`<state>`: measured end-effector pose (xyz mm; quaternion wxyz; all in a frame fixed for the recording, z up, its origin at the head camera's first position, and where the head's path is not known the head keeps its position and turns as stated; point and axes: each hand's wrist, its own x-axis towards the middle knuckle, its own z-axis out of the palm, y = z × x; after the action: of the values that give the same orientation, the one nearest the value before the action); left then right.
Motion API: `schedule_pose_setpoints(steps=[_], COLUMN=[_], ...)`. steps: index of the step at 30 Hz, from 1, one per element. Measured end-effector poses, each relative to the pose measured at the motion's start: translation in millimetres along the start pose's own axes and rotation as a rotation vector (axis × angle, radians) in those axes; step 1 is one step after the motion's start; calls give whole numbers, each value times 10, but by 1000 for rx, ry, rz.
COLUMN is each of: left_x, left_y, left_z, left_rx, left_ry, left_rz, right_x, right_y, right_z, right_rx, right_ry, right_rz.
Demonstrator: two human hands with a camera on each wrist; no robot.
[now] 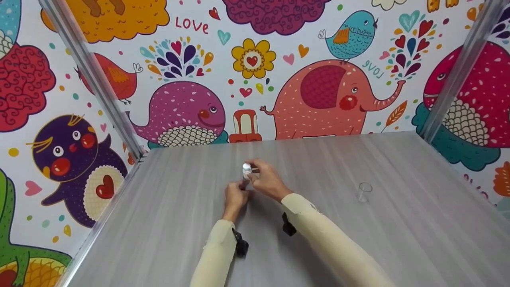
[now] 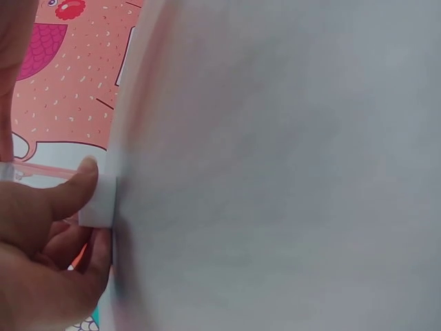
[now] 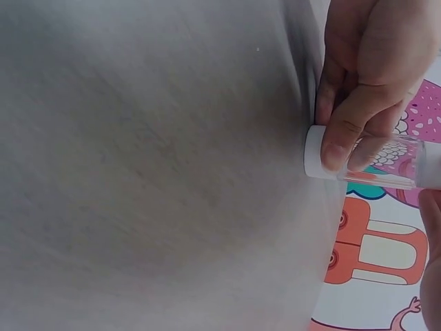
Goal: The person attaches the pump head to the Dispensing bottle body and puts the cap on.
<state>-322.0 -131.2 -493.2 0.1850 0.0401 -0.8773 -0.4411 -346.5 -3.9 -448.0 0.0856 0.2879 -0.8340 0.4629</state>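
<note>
A small clear bottle [image 3: 396, 169] stands upright on the table, with a white base [image 3: 315, 153] and a white top [image 1: 246, 167]. My left hand [image 1: 236, 195] pinches its base between thumb and fingers, close to the tabletop. At the upper end, my right hand [image 1: 270, 180] holds the white top, its thumb and fingers on either side. In the left wrist view the left hand [image 2: 41, 241] covers much of the bottle. The right hand [image 3: 431, 252] is only partly visible in the right wrist view.
A small clear cup [image 1: 364, 192] stands on the grey wood-grain table [image 1: 159, 223], to the right of both hands. Behind rises a wall [image 1: 259, 91] printed with cartoon animals. Metal posts [image 1: 95, 79] run up both corners.
</note>
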Motion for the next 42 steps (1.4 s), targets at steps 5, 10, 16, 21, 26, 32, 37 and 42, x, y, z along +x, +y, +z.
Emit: schedule_pose_setpoints(steps=[5,10,16,21,26,32,37,42], left_x=[9,15,21,25,7,-4,-2,6], left_y=[4,-5,-2,-3,3,9,5,0], left_z=[-3,-6,-4,5,-5,-16,-8,-1], left_rx=[-22,-31,-36,-37,-24,-20,-18,-16], left_ry=[-15,-6,-17,-19,-21,-8,-9,-11], left_rz=[-21,-10,-45,-64,-39,-5,-10,-40], right_x=[0,17,13,10,13,18,15,17], right_y=[16,27,41,38,14,4,30,42], right_z=[9,11,9,9,5,8,13,12], right_rx=[-2,9,21,22,26,21,36,36], right_ry=[7,15,23,37,37,40,42,50], right_rz=[3,8,-14,-39,5,1,-11,6])
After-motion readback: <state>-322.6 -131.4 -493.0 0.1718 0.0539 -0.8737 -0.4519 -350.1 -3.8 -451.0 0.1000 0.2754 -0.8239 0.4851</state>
